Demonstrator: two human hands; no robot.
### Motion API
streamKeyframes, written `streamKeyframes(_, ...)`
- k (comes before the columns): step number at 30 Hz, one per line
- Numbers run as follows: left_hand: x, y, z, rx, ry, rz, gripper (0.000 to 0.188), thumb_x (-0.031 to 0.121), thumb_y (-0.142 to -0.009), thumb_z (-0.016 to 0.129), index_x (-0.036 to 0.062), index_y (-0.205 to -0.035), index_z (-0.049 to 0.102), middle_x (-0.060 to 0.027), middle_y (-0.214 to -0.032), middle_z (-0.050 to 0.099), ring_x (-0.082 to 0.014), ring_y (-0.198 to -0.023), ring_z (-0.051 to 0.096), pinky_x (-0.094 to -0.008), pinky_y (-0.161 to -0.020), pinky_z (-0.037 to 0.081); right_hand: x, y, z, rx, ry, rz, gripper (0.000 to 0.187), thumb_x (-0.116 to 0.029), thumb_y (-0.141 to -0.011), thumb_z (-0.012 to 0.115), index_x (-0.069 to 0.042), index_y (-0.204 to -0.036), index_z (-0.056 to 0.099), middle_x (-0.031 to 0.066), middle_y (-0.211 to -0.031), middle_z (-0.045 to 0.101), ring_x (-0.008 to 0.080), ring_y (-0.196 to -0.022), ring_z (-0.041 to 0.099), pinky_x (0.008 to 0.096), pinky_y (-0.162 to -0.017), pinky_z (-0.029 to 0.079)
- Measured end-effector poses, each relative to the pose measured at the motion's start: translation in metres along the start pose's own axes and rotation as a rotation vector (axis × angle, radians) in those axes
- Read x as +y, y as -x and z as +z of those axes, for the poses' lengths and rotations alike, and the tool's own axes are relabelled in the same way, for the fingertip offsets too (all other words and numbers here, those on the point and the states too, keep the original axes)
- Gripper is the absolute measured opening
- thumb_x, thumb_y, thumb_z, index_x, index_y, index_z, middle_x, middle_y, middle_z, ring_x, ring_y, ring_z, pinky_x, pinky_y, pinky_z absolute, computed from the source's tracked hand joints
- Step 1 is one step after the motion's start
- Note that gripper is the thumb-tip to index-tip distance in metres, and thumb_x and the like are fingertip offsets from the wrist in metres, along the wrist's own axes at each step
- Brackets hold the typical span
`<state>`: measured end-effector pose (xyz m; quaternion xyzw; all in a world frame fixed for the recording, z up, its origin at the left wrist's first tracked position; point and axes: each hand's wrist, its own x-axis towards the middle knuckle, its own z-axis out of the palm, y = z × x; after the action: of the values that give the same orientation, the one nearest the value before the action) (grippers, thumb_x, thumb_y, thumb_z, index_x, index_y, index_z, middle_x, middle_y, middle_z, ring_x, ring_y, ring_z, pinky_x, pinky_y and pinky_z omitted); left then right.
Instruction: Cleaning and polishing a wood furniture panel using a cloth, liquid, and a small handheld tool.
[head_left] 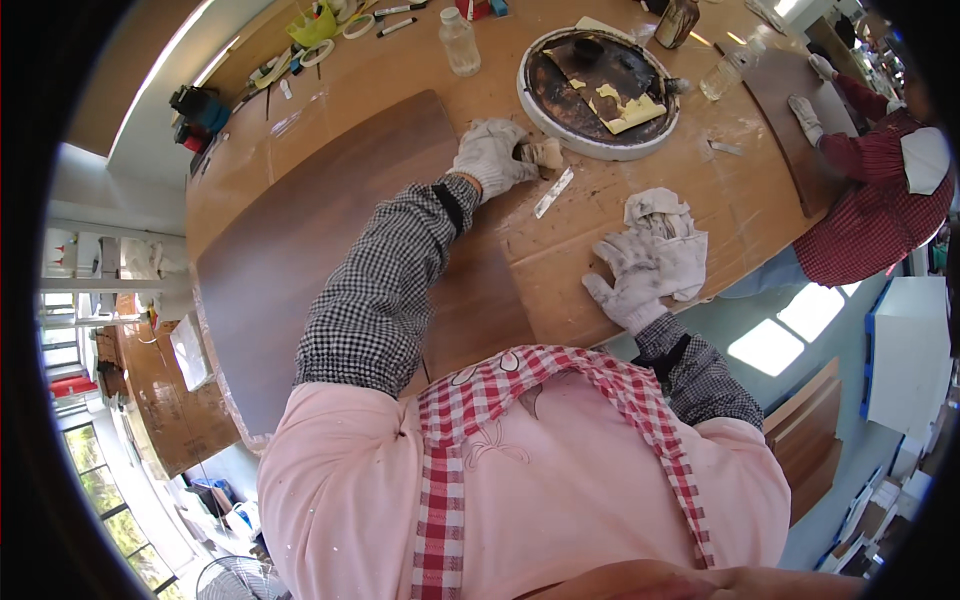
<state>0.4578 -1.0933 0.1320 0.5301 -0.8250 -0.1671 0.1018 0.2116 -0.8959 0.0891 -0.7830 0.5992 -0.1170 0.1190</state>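
My left hand (pixel 490 160), in a white knit glove, is closed on a small beige wad (pixel 541 154) at the right edge of a brown wood-grain panel (pixel 330 215). What the wad is made of cannot be made out. A flat metal scraper blade (pixel 554 193) lies just right of that hand. My right hand (pixel 630 278), also gloved and stained, lies with fingers spread near the table's front edge. Beside and partly under it is a crumpled white cloth (pixel 662 212). The panel runs beneath my left forearm, which hides part of it.
A round white-rimmed tray (pixel 528 108) with dark residue and yellow scraps stands at the back. Clear bottles (pixel 459 45) flank it; tape rolls (pixel 317 52) and markers (pixel 396 27) lie far left. A co-worker (pixel 880 200) with gloved hands works at another panel (pixel 790 120) on the right.
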Motion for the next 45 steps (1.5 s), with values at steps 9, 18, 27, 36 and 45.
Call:
streamKeyframes(9, 0.058, 0.08, -0.046, 0.291, 0.014, 0.363, 0.048, 0.039, -0.069, 0.081, 0.0067, -0.103, 0.07, -0.0131, -0.112, 0.061, -0.0348, -0.117, 0.05, -0.0461, -0.106, 0.037, -0.051, -0.076, -0.047, 0.056, -1.119, 0.208, 0.07, -0.024, -0.091, 0.072, 0.004, -0.144, 0.036, 0.0157, -0.124, 0.06, 0.019, -0.12, 0.055, 0.0301, -0.099, 0.047)
streamKeyframes(18, -0.047, 0.129, -0.061, 0.163, -0.193, -0.169, 0.071, 0.043, -0.082, 0.075, 0.004, -0.136, 0.051, -0.0157, -0.135, 0.054, -0.0341, -0.131, 0.043, -0.0431, -0.117, 0.031, -0.01, -0.189, -0.117, 0.293, -1.049, 0.051, 0.055, -0.018, -0.093, 0.07, -0.001, -0.138, 0.043, 0.0112, -0.118, 0.062, 0.019, -0.112, 0.06, 0.0303, -0.093, 0.05)
streamKeyframes(27, -0.135, 0.224, -0.028, 0.247, -0.262, -0.444, 0.059, 0.03, -0.083, 0.074, 0.0073, -0.132, 0.052, -0.0108, -0.136, 0.047, -0.0358, -0.129, 0.041, -0.0449, -0.113, 0.034, 0.072, -0.325, -0.18, 0.276, 0.013, 0.154, 0.042, -0.037, -0.089, 0.067, -0.003, -0.115, 0.065, 0.0191, -0.113, 0.068, 0.0324, -0.109, 0.065, 0.0382, -0.094, 0.048)
streamKeyframes(36, -0.14, 0.231, -0.04, 0.314, -0.228, -0.415, 0.056, 0.024, -0.075, 0.078, 0.0078, -0.123, 0.054, -0.0085, -0.123, 0.05, -0.0327, -0.118, 0.045, -0.0445, -0.106, 0.039, 0.054, -0.364, -0.118, 0.123, 0.163, 0.236, 0.028, -0.028, -0.088, 0.062, -0.009, -0.108, 0.066, 0.0193, -0.107, 0.069, 0.0345, -0.103, 0.066, 0.0408, -0.088, 0.051)
streamKeyframes(45, -0.151, 0.243, -0.035, 0.237, -0.253, -0.498, 0.062, 0.03, -0.082, 0.075, 0.0088, -0.134, 0.051, -0.01, -0.139, 0.046, -0.038, -0.138, 0.035, -0.0472, -0.118, 0.029, 0.054, -0.369, -0.103, 0.09, 0.183, 0.198, 0.028, -0.027, -0.089, 0.061, -0.008, -0.109, 0.065, 0.0188, -0.099, 0.07, 0.0337, -0.095, 0.068, 0.0403, -0.083, 0.052)
